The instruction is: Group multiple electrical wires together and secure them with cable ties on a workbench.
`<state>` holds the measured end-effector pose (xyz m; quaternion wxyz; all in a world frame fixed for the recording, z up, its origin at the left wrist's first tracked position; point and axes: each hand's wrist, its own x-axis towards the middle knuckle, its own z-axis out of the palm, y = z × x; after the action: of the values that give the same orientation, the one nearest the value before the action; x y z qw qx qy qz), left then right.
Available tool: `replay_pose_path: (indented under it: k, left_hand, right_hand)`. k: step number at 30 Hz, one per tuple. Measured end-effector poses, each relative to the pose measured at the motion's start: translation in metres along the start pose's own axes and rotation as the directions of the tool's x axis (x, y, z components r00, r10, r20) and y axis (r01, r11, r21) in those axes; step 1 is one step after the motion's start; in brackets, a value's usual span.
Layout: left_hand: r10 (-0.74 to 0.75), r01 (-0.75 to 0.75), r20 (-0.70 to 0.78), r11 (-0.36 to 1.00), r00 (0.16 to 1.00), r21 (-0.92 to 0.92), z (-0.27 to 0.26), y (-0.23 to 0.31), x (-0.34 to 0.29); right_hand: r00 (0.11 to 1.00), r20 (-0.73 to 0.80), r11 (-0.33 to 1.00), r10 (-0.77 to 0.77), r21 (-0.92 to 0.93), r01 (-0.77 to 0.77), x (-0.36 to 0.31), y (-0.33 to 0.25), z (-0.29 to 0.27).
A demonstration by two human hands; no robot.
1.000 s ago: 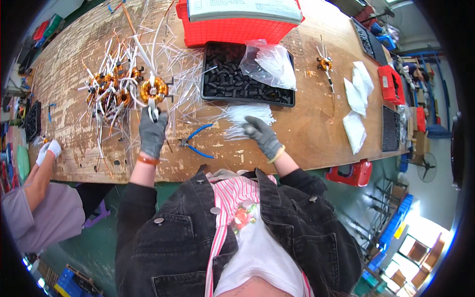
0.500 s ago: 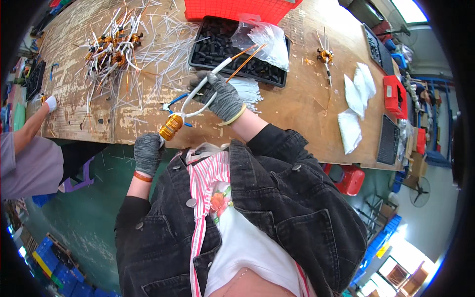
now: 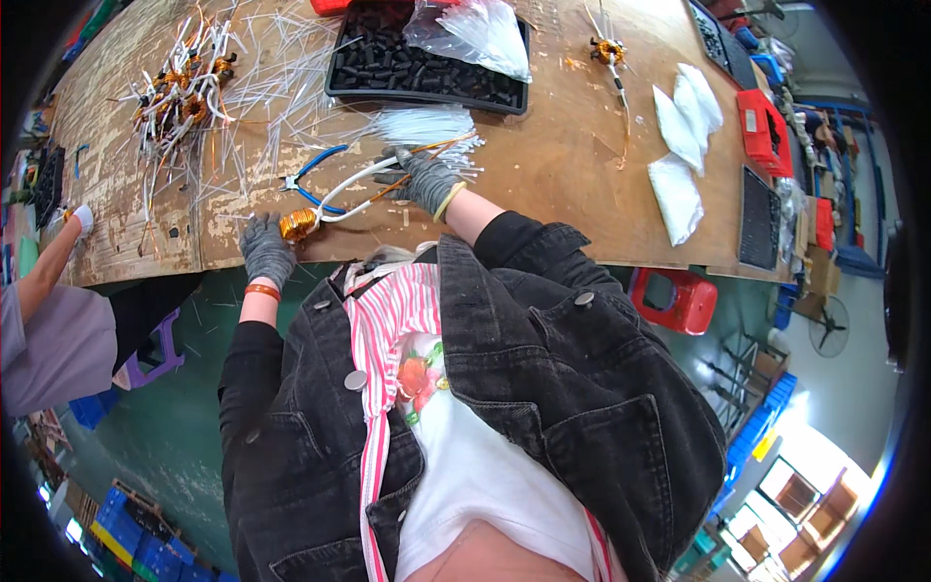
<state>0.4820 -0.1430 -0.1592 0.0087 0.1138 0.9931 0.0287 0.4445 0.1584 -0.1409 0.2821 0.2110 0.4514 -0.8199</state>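
A copper-wound ring coil with long white-sleeved leads lies low over the table's near edge. My left hand, in a grey knit glove, is closed at the coil's left end; the exact grip is hidden. Farther right, my gloved right hand is closed around the leads, whose bare copper ends stick out past the fingers. Just beyond that hand is a bundle of white cable ties. Blue-handled cutters lie behind the coil, partly crossed by the leads.
A black tray of small black parts stands at the back, a plastic bag on it. Finished-looking coils are heaped at left among loose ties. White packets and a single coil lie at right. Another person's hand is far left.
The coil and my left hand have moved left and up the view. My right hand has tilted the leads lower, toward the cable ties. The view itself has shifted.
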Motion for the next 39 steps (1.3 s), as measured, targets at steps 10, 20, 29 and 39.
replay_pose_path:
  k: [10, 20, 29, 39]
  left_hand:
    - [0.113, -0.074, 0.065, 0.897, 0.991, -0.436, -0.011, 0.072, 0.045]
    - [0.061, -0.073, -0.058, 0.97, 0.996, -0.23, 0.003, 0.073, 0.041]
    - [0.079, -0.12, -0.159, 0.956, 0.984, -0.266, 0.012, 0.068, 0.038]
    - [0.025, -0.047, -0.089, 0.966, 0.996, -0.252, 0.009, 0.072, 0.034]
  right_hand:
    - [0.969, 0.142, 0.962, -0.203, -0.154, 0.224, -0.006, 0.001, -0.014]
    - [0.993, 0.055, 0.924, 0.108, 0.364, -0.121, -0.029, -0.016, -0.071]
    - [0.866, -0.483, 0.853, -0.13, 0.39, 0.346, -0.068, -0.079, -0.13]
    - [0.965, -0.157, 0.976, 0.209, 0.101, -0.195, -0.047, -0.058, -0.031]
